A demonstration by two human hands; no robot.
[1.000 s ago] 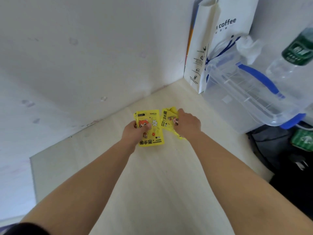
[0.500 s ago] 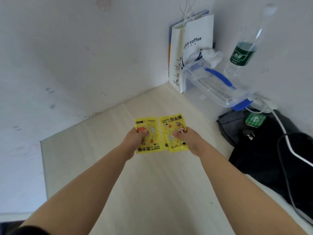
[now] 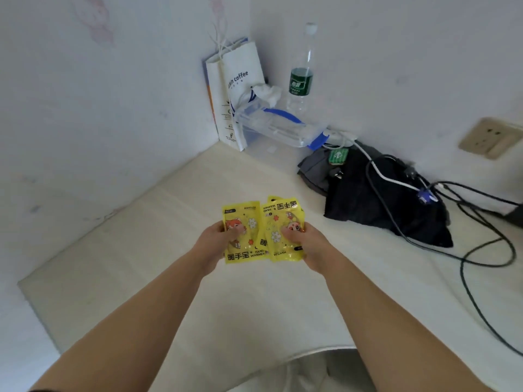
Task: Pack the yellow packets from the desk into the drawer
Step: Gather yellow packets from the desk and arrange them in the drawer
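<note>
I hold yellow hand-warmer packets above the pale desk (image 3: 158,278) with both hands. My left hand (image 3: 215,241) grips one yellow packet (image 3: 244,236) by its left edge, printed side up. My right hand (image 3: 305,244) grips another yellow packet (image 3: 280,230), turned upside down, with the edge of a further packet showing behind its top. The two packets overlap slightly in the middle. No drawer is in view.
In the far corner stand a white paper coffee bag (image 3: 237,89), a clear plastic box with blue handle (image 3: 277,128) and a water bottle (image 3: 301,77). A black bag (image 3: 382,205) with cables (image 3: 481,250) lies on the right. A wall socket (image 3: 492,137) sits far right.
Both hands lifted the packets off the desk and drew them back toward me, closer together. The view pulled back, showing more of the right side of the desk.
</note>
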